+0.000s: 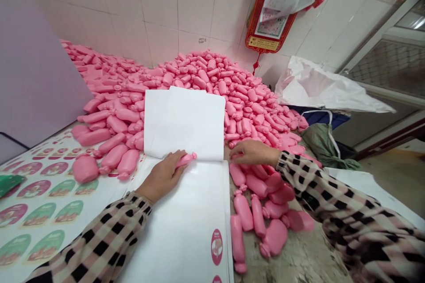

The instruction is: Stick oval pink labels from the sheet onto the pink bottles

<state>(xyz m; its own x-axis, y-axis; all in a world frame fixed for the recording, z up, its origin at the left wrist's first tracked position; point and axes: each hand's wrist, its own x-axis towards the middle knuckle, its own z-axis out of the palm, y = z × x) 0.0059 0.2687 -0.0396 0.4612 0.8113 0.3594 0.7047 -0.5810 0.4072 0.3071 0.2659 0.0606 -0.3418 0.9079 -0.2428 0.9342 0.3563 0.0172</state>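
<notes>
My left hand (164, 176) is closed around a small pink plastic bottle (187, 159), its knobbed neck pointing right. This hand rests on a stack of white label sheets (186, 212), just below the raised flap of white sheets (184, 124). Near the stack's lower right edge, an oval pink label (217, 246) is visible. To the right, my right hand (254, 152) reaches over pink bottles (244, 210) beside the sheets. Its fingers are loosely curved and apart, and their tips are partly lost among the bottles.
A large heap of pink bottles (202, 70) lies against the tiled wall (159, 4). Printed sheets of oval labels (36, 203) cover the left side, beside a pale purple panel (40, 62). At the right are a white plastic bag (318, 84) and a green sack (327, 146).
</notes>
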